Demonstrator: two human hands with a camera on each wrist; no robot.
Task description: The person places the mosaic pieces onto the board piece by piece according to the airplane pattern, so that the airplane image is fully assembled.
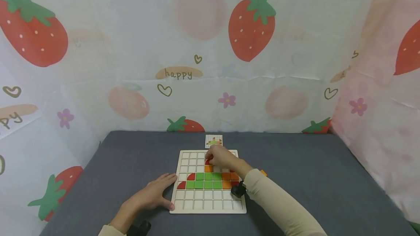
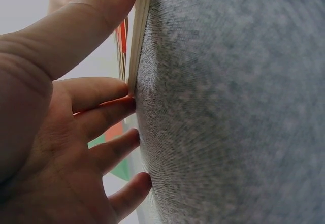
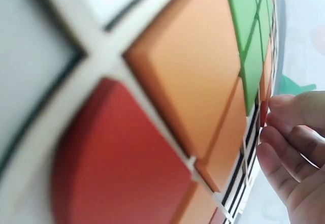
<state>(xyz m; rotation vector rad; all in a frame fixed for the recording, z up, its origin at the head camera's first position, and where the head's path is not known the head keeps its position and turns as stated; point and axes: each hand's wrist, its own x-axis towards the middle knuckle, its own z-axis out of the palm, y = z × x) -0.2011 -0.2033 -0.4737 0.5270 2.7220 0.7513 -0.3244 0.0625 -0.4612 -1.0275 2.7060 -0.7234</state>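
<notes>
A pale wooden grid board (image 1: 208, 205) lies on the table, partly filled with green, orange and red tiles. Against its left edge my left hand (image 1: 152, 194) rests, thumb near the front corner and fingers spread; in the left wrist view its thumb and fingertips touch the board's side (image 2: 136, 46). Over the upper part of the board, my right hand (image 1: 221, 156) pinches a red rounded tile (image 1: 207, 162) at the cell just above a single orange tile (image 1: 208, 169). From the right wrist view, the thumb and fingertips (image 3: 278, 104) meet at that tile; whether it is fully seated cannot be told.
A small pattern card (image 1: 214, 140) lies behind the board. Rows of green tiles (image 1: 208, 180) cross the board's middle, with orange tiles (image 1: 226, 180) to their right. Beyond my right forearm an orange piece (image 1: 263, 172) peeks out on the dark grey tablecloth (image 1: 305, 166). A strawberry-print curtain hangs behind.
</notes>
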